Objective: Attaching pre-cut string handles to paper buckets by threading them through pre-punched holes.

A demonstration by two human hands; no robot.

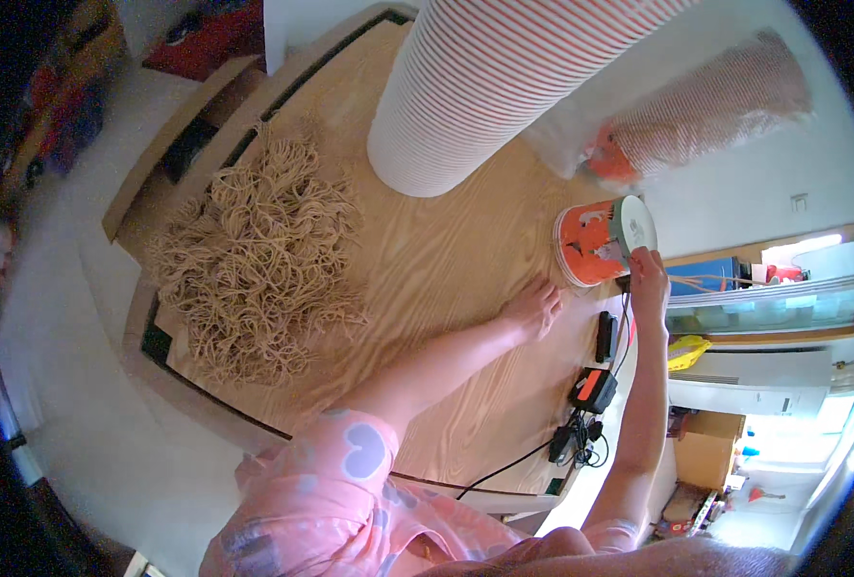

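Observation:
An orange paper tub (pixel 586 240) with a green band and a white round end stands on the wooden table (pixel 446 317); stacked rims show at its lower edge. My right hand (pixel 649 277) is at the edge of the white end, with its fingers pinched against the tub. Just short of the tub, my left hand (pixel 534 310) is over the table, its fingers curled together. Whatever those fingers hold, if anything, is hidden. A big tangled heap of tan cords (pixel 259 255) lies on the left part of the table.
A tall white ridged stack of nested tubs (pixel 475 96) rises at the far middle. Behind it, another stack (pixel 705 106) is wrapped in clear plastic. Black power adapters (pixel 592 389) and cables lie along the right edge. A cardboard box (pixel 707 450) is farther right.

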